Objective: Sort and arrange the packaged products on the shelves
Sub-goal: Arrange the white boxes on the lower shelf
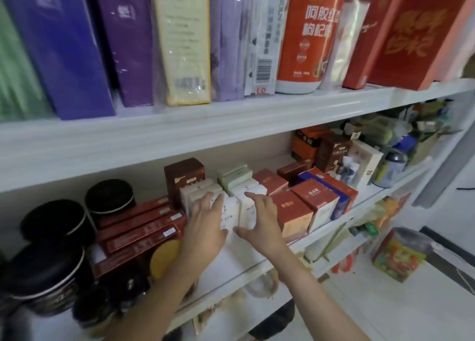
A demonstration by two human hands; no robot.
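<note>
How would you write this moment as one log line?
left hand: rests flat on white boxes | right hand: holds white boxes, thumb in front | place: middle shelf | beside: red boxes on right

A colourful printed box (395,261) with a clear top stands on the pale floor (385,315) at four o'clock. A grey upright post (447,166) rises at three o'clock.

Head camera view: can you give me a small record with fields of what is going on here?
Place: middle shelf of a white rack
Left hand: fingers rest on white boxes
Right hand: grips the white boxes from the right
To their left: long red boxes, black round tins
To their right: red-and-white boxes
Shelf above: red canister, purple boxes
</note>
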